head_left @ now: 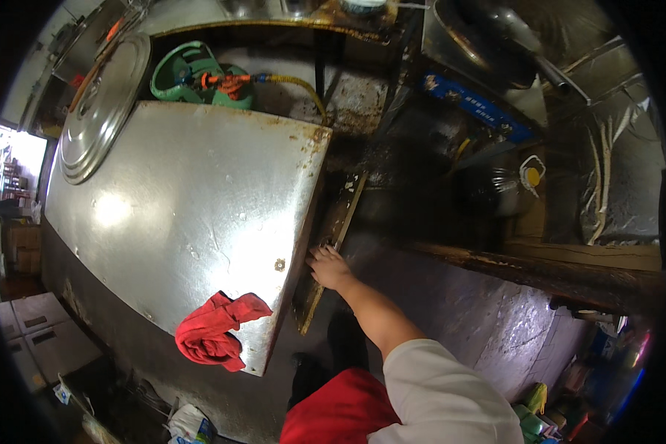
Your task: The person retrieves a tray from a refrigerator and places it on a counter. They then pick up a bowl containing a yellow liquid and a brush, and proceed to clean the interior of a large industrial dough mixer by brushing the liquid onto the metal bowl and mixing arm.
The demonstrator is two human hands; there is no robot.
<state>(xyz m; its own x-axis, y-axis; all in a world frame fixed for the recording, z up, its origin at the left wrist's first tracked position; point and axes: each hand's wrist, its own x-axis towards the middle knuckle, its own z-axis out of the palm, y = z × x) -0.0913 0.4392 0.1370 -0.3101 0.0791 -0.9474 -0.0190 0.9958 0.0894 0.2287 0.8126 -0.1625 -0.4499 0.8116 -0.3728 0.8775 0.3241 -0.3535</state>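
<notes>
My right hand [331, 267] reaches down beside the steel-topped table [161, 183], over a narrow drawer-like opening with a worn rim [351, 213]. Its fingers dip toward the dark inside. Their tips are partly hidden, so whether they grip anything does not show. Close by, a crumpled red cloth [213, 333] lies on the table's near corner, partly over the edge. My left hand is out of view.
A large round metal lid [108, 111] leans at the table's far left. Behind the table stands a green gas cylinder [169, 75] with an orange valve fitting and yellow hose [294, 81]. To the right are a wok [477, 41] and a yellow-capped plastic jug [533, 176].
</notes>
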